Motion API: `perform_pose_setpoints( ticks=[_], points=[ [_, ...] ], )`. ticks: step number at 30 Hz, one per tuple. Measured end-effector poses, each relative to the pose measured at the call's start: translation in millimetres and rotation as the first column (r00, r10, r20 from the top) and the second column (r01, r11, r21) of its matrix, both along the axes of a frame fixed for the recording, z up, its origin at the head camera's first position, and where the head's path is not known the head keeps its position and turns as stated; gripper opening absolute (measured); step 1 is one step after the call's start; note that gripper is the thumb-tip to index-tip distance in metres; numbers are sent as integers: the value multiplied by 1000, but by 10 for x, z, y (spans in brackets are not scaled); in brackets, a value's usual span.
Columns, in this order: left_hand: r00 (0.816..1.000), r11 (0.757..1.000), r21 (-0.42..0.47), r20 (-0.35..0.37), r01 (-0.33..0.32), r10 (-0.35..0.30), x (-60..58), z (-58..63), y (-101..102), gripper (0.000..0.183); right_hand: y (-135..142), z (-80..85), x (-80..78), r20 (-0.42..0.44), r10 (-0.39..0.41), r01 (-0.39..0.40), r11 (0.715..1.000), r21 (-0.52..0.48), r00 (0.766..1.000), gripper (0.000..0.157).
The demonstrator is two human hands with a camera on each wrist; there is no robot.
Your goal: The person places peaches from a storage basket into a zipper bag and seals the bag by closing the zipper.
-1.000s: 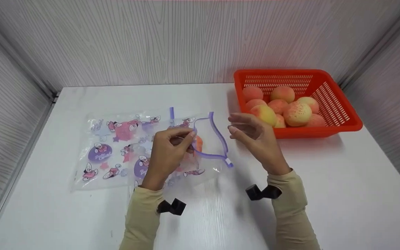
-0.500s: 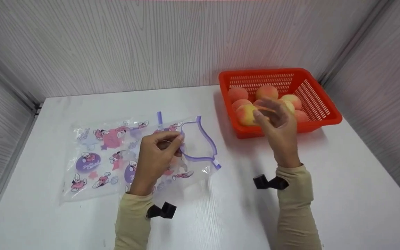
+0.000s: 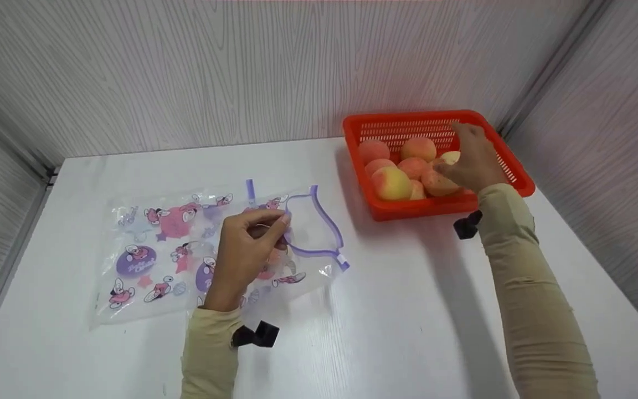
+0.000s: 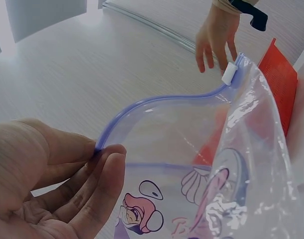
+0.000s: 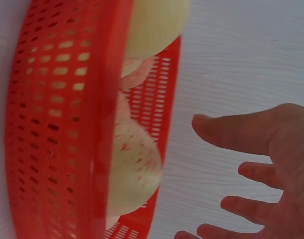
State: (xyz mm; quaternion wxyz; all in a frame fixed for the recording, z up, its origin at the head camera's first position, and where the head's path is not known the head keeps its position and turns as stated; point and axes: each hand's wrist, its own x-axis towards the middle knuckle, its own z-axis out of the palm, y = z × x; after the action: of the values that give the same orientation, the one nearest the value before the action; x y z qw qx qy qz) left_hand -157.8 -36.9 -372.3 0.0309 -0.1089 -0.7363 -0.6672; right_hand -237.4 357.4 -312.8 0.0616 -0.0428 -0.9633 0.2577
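Note:
Between thumb and fingers my left hand (image 3: 248,252) pinches the purple rim of a clear zip bag (image 3: 291,279), holding its mouth apart. Cartoon prints and a white slider (image 4: 230,73) at one corner show in the left wrist view. My right hand (image 3: 475,158) hovers over the right part of a red plastic basket (image 3: 407,209) with its fingers spread and nothing held. Several peaches lie in the basket, among them a yellow-pink one (image 3: 391,184) at the front left. A speckled peach (image 5: 137,169) is close to my right fingertips in the right wrist view.
A second printed zip bag (image 3: 139,260) lies flat on the white table (image 3: 396,310), partly under the held one. Wood-grain panels (image 3: 214,72) rise behind the table and at both sides. The basket stands near the back panel.
My right hand has moved from beside the bag's mouth, rightward and away from me, to above the basket. My left hand keeps its pinch on the bag. The head view has shifted slightly.

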Motion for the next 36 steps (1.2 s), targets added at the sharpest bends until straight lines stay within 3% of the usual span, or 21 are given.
perform_pose_setpoints(
  ticks=[3,6,10,14,17,22,26,30,33,36],
  points=[
    [1000,1000,-4,9,-1,1,14,3,-11,14,36,-93,-94,162,7,-15,999,52,987,87],
    [1000,1000,-3,2,-1,1,14,5,-8,14,70,-174,-176,266,-5,-14,998,68,964,86],
    [1000,1000,-6,8,9,-9,6,4,14,15,138,-298,-232,339,-23,2,998,64,941,80],
    [1000,1000,-4,12,9,-9,2,5,15,16,194,-376,-228,333,-36,28,999,29,942,82],
    [1000,1000,4,8,7,-7,-1,9,4,16,207,-355,-184,283,-37,45,999,-23,959,84],
    [1000,1000,16,4,12,-12,5,10,-27,15,131,-236,-30,117,-50,70,984,-167,992,84],
    [999,999,24,-28,25,-24,1,12,-37,14,12,-150,85,-8,-44,40,960,-277,999,80],
    [998,999,36,-48,36,-34,5,10,-35,13,-154,-104,167,-67,-17,-8,934,-357,998,78],
    [999,999,32,-37,35,-34,18,7,-27,14,-314,-122,256,-102,-15,-32,893,-449,995,75],
    [999,999,28,-28,34,-33,33,11,-13,14,-505,-187,353,-211,-41,-96,797,-597,977,68]
  ],
)
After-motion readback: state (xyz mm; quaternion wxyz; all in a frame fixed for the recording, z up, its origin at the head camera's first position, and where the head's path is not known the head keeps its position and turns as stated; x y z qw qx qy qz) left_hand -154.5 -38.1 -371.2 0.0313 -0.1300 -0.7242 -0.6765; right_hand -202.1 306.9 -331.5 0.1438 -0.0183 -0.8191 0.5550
